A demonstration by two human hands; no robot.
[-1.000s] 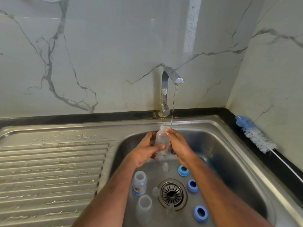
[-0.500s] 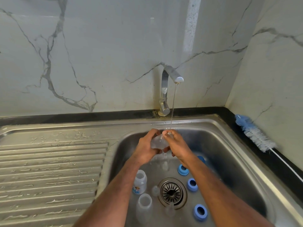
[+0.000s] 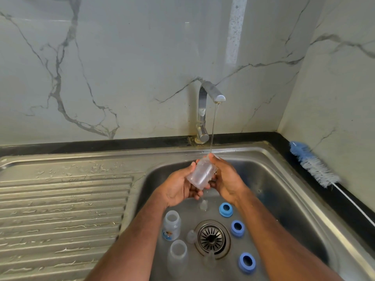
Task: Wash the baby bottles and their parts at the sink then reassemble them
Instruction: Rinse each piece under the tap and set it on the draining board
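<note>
A clear baby bottle [image 3: 200, 174] is tilted under the thin water stream from the tap [image 3: 211, 94]. My left hand [image 3: 178, 189] cradles its base from below and the left. My right hand [image 3: 227, 179] grips its right side, thumb near the neck where the water lands. Two more clear bottles stand in the basin: one with a label [image 3: 172, 226], one plain [image 3: 178, 255]. Three blue collar rings [image 3: 225, 209] [image 3: 237, 228] [image 3: 247, 262] lie right of the drain [image 3: 212, 238]. Clear teats [image 3: 203, 204] [image 3: 191, 236] lie near the drain.
The steel sink basin [image 3: 284, 199] has a wet ribbed drainboard [image 3: 60, 199] to its left. A blue-and-white bottle brush [image 3: 312, 165] lies on the black counter edge at the right. Marble walls close in behind and to the right.
The bottle has been turned in my hands, from upright to lying sideways, and now to tilted with its neck up towards the stream. Both hands stayed under the tap.
</note>
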